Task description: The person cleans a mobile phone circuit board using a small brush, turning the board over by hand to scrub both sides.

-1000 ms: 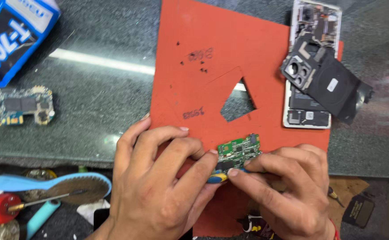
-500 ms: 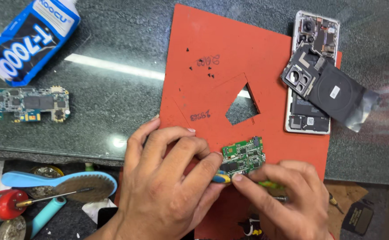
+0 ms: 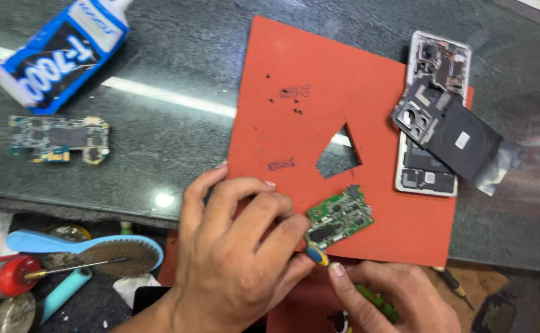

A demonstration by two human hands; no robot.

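Nearest the camera, the right hand (image 3: 399, 299) is clenched around a green-handled screwdriver (image 3: 375, 302), its blue-and-yellow tip end (image 3: 317, 254) meeting the lower left corner of a small green circuit board (image 3: 341, 217). The left hand (image 3: 233, 259) presses fingers (image 3: 288, 231) down on that same corner, pinning the board rather than lifting it; the board lies tilted near the front edge of a red work mat (image 3: 294, 117). Risks here, as a judgement — the tip could skid off the board and gouge its components or jab the steadying fingertip, since the two are touching; and the board, so close to the mat's edge and the edge of the dark stone surface (image 3: 159, 123), could be flicked off toward the clutter below. That clutter, at lower left, includes a blue-handled brush (image 3: 85, 250), a red canister (image 3: 1, 277) and a light-blue tool handle (image 3: 66, 290). On the mat, tiny loose screws (image 3: 285, 102) sit well apart from the hands beside a cut-out hole (image 3: 338, 154) — a sweep of the wrist could scatter them. Farther right, an opened smartphone (image 3: 433, 123) has a black coil-and-camera cover (image 3: 449, 129) resting loosely on it. Farthest left lie a second, larger circuit board (image 3: 60, 139) and a blue glue tube (image 3: 60, 52).
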